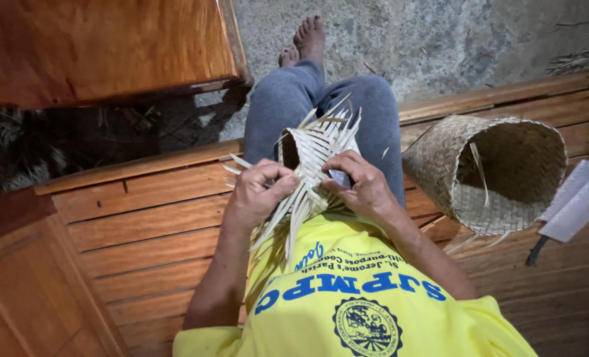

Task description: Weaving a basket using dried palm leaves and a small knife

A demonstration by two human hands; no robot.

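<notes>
half-woven palm-leaf basket held over lap, left hand pinching its loose strips, right hand gripping its woven side, finished woven basket on its side near right edge of wooden bench, sheathed knife beside it

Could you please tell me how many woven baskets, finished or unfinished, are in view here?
2. A half-woven basket with loose strips is held by the left hand and right hand over the lap. A larger woven basket lies on its side on the wooden bench.
</notes>
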